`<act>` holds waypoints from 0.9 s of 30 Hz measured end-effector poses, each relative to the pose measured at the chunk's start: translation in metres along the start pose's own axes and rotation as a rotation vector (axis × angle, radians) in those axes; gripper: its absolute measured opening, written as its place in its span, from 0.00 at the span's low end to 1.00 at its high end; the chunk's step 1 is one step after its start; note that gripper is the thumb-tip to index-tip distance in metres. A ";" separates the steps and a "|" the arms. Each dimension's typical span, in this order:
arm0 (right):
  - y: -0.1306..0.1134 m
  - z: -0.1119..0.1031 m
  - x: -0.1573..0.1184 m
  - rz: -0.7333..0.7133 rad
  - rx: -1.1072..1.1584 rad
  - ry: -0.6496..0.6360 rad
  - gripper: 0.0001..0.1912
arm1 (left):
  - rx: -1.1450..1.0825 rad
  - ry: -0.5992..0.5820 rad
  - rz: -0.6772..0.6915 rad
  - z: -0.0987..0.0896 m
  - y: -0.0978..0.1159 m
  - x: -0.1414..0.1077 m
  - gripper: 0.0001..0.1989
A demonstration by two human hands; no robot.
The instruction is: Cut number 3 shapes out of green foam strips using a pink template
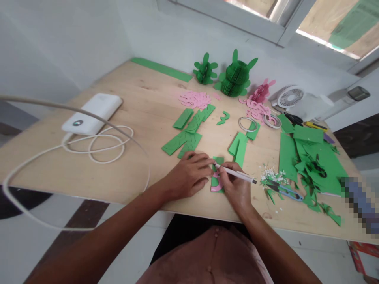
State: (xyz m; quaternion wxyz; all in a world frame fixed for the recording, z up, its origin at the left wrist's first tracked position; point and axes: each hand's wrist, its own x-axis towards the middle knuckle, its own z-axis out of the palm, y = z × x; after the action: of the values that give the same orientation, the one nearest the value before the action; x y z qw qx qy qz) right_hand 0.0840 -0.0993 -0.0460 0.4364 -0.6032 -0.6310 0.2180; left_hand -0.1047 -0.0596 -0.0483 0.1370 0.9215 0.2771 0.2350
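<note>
Right hand (pixel 237 191) is pinching a pen (pixel 237 172), tip at a green strip (pixel 218 160) near the table's (pixel 142 98) 6 o'clock edge. Left hand (pixel 188 175) is resting on strip's 9 o'clock side, fingers slightly spread. Pink cutout (pixel 215 189) is lying on strip. Snips (pixel 291 193) are crowding 3; bare wood is running toward power bank (pixel 100 103) at 10.

A single head-worn camera looks forward and steeply down from above the near edge of the surface (pixel 145 98), close over the left hand (pixel 189 176) and right hand (pixel 237 189). It takes in the wearer's shirt (pixel 207 258) below that edge and, beyond the far edge, the wall (pixel 74 39) and part of a window (pixel 257 10).
</note>
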 end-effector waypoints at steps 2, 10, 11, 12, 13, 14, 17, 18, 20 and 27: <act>0.000 0.000 0.000 -0.002 -0.007 -0.001 0.08 | 0.000 0.001 0.000 0.000 0.000 0.000 0.08; -0.002 -0.003 -0.003 0.003 -0.034 0.013 0.08 | -0.002 -0.008 -0.006 0.000 0.001 0.000 0.08; -0.002 -0.003 -0.003 0.002 -0.033 0.014 0.08 | -0.005 -0.007 -0.009 -0.001 0.001 0.000 0.08; -0.002 -0.002 -0.003 0.001 -0.031 0.012 0.08 | -0.009 -0.009 -0.011 -0.001 0.001 0.001 0.08; -0.002 -0.002 -0.002 0.001 -0.029 0.011 0.08 | -0.011 -0.010 -0.013 -0.001 0.001 0.001 0.08; -0.002 -0.002 -0.002 0.000 -0.028 0.009 0.08 | -0.011 -0.010 -0.013 -0.001 0.001 0.001 0.08; -0.002 -0.001 0.000 -0.005 -0.036 0.002 0.07 | -0.004 -0.005 -0.011 -0.001 0.001 0.000 0.08; -0.002 0.000 0.000 -0.008 -0.040 0.000 0.07 | -0.001 -0.001 -0.010 -0.001 0.001 0.000 0.08; -0.002 0.000 0.001 -0.014 -0.046 0.001 0.07 | 0.002 -0.002 -0.008 -0.001 0.000 0.000 0.08; -0.002 -0.001 0.000 0.002 -0.026 -0.004 0.07 | -0.005 -0.016 -0.009 -0.002 0.000 0.001 0.07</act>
State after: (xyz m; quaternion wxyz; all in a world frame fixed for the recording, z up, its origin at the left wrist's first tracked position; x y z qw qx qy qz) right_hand 0.0836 -0.1000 -0.0446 0.4272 -0.6091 -0.6338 0.2115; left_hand -0.1048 -0.0594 -0.0466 0.1425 0.9218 0.2795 0.2275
